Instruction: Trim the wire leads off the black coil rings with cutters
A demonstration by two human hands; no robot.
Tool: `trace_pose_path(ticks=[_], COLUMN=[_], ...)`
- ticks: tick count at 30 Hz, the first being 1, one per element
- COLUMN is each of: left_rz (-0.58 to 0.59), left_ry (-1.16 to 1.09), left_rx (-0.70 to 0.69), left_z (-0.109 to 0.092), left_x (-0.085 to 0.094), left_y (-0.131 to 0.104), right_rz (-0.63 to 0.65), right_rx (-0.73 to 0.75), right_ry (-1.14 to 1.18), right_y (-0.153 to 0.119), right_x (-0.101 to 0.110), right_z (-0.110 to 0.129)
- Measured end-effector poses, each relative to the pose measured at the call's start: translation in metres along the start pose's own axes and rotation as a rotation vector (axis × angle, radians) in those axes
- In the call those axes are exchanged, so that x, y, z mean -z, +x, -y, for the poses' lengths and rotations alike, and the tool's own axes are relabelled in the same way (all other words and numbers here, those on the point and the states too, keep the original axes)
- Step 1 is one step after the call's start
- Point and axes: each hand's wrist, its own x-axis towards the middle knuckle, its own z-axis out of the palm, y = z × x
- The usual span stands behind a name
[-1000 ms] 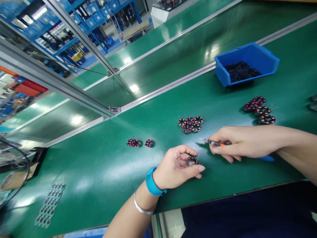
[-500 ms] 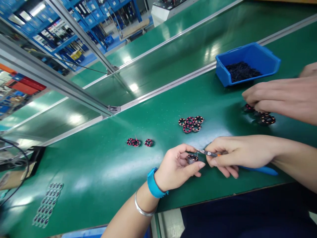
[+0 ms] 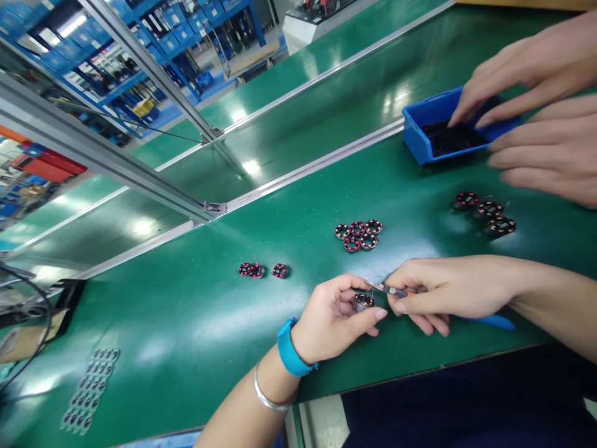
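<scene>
Between the thumb and fingers of my left hand (image 3: pixel 342 317) is a small ring-shaped motor stator (image 3: pixel 363 302) with copper windings. My right hand (image 3: pixel 438 289) is closed around pliers (image 3: pixel 395 290) with orange and blue on the handles. The plier jaws meet a thin wire standing up from the stator, close to my left fingertips; whether they grip it is too small to tell. Beyond my hands sits a cluster of several stators (image 3: pixel 358 235), some with pink windings and some copper.
Three stators (image 3: pixel 255 270) lie to the left, three more (image 3: pixel 489 209) at right. A co-worker's hands (image 3: pixel 536 106) reach over a blue bin (image 3: pixel 420 149) of dark thin pieces. A sheet of round parts (image 3: pixel 91 392) lies at the lower left. A metal frame post (image 3: pixel 140 180) stands at left.
The co-worker's hands have moved up from the right-hand stators, one of them into the blue bin, uncovering those stators. My hands stay almost still on the stator and pliers.
</scene>
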Motion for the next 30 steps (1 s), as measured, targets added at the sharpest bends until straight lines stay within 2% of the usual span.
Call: trace_pose_path(ticks=[5,9,11,14,16,20,23,25,26,27,30], left_rz=[0.016,0.009,-0.095,-0.423,-0.612,-0.751,-0.860,-0.863,-0.825,-0.765,-0.588], left_ry=[0.027,0.186,0.376,0.751,0.984,1.356,1.460,1.392,1.332,1.267,1.075], left_rx=[-0.009,-0.042,-0.156,-0.374,-0.417,-0.422,-0.580,-0.728,-0.775,-0.791,-0.713], left_z=[0.003,-0.002,-0.007,-0.014,-0.015,-0.014,-0.015,-0.014,-0.013,-0.011,-0.007], left_x=[0.000,0.001,0.005,0.020,0.035,0.056,0.056,0.050,0.048,0.045,0.041], left_y=[-0.001,-0.006,-0.008,-0.006,-0.002,-0.001,-0.001,0.005,0.012,0.021,0.053], right_rz=[-0.017,-0.138,-0.219,-0.349,-0.427,-0.497,-0.508,-0.510,-0.513,-0.517,-0.542], right_rx=[0.020,0.051,0.076,0.138,0.182,0.258,0.297,0.321,0.333,0.343,0.377], right_ry=[-0.047,-0.103,-0.092,0.001,0.090,0.217,0.251,0.270,0.280,0.288,0.302], right_y=[-0.003,-0.005,-0.006,-0.005,-0.005,-0.007,-0.006,-0.005,-0.005,-0.004,-0.002], right_x=[-0.002,0.001,0.003,0.007,0.009,0.011,0.011,0.011,0.010,0.010,0.009], right_z=[0.001,-0.003,-0.005,-0.007,-0.007,-0.009,-0.009,-0.008,-0.008,-0.007,-0.008])
